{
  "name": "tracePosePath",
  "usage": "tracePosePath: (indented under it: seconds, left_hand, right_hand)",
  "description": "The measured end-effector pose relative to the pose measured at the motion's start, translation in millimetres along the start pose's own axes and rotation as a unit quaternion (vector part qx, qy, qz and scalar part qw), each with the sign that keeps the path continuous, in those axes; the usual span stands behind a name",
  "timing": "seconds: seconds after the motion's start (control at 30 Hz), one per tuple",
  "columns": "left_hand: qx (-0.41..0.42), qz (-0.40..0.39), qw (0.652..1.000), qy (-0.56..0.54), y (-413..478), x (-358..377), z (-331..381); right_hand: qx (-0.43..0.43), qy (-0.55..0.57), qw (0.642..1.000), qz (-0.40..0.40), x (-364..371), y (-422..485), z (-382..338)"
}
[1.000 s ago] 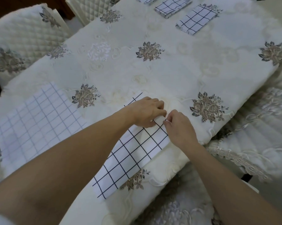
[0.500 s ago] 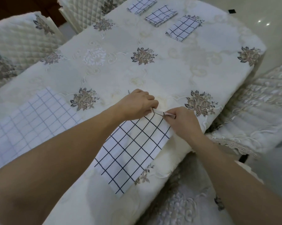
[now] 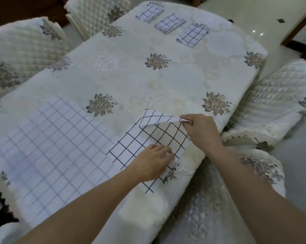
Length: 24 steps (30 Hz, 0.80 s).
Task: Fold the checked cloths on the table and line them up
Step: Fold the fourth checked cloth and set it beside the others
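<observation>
1. Where its cream flowered cover lies smooth, the table (image 3: pixel 131 76) fills most of the view.
2. A large checked cloth (image 3: pixel 52 150) with pale lines lies spread flat on the near left part of the table.
3. Just beside its right edge lies a smaller cloth with black checks (image 3: pixel 136 147), set at a slant at the table's near right edge. Its near corner hangs a little over the rim.
4. At the far end, three folded cloths (image 3: pixel 169 23) lie in a slanted row, close to each other but apart.
5. The right hand (image 3: pixel 201 132) is at the black-checked cloth's far right corner. Its fingers (image 3: pixel 186 122) and thumb pinch that corner and hold it off the table, so the far edge curls over and shows its underside.
6. The left hand (image 3: pixel 152 162) rests on the near right part of the same cloth. Its fingers (image 3: pixel 163 149) lie loosely bent on the fabric near the right edge and press it down. Whether the tips nip the edge cannot be told.
7. Half a second ago both hands were close together at the far corner and the cloth lay flat. Since then the left hand has come down to the near part, and the right hand has lifted the corner.
</observation>
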State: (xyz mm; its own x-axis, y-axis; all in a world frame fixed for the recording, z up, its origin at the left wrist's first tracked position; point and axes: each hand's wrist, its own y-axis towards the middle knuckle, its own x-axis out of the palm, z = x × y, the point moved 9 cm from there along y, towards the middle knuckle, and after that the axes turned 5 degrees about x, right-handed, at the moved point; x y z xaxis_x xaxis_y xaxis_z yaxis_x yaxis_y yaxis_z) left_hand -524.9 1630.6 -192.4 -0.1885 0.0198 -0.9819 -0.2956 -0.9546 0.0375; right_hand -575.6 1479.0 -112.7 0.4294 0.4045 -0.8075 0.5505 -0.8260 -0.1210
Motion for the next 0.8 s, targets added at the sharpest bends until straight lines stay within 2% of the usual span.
tracePosePath:
  seconds: [0.1,0.27,0.47,0.57,0.63,0.8]
  left_hand:
    - [-0.039,-0.012,0.999,0.010,-2,15,4]
    - [-0.054,0.019,0.998,0.029,2,16,7]
    - [-0.092,0.037,0.995,-0.008,-15,12,6]
    - [-0.186,0.092,0.975,-0.082,-63,-1,-16]
    - [-0.244,0.123,0.958,-0.089,-97,-9,-32]
    - [-0.312,0.119,0.941,-0.058,-149,-14,-52]
  right_hand:
    - [-0.001,0.011,1.000,0.002,-1,-10,-3]
    - [-0.010,0.025,1.000,-0.009,7,-30,-4]
    - [-0.081,0.005,0.997,0.016,32,-75,-17]
    - [-0.136,-0.040,0.988,0.057,49,-103,-30]
    - [-0.165,-0.080,0.979,0.087,63,-121,-38]
    - [-0.195,-0.164,0.961,0.105,102,-149,-49]
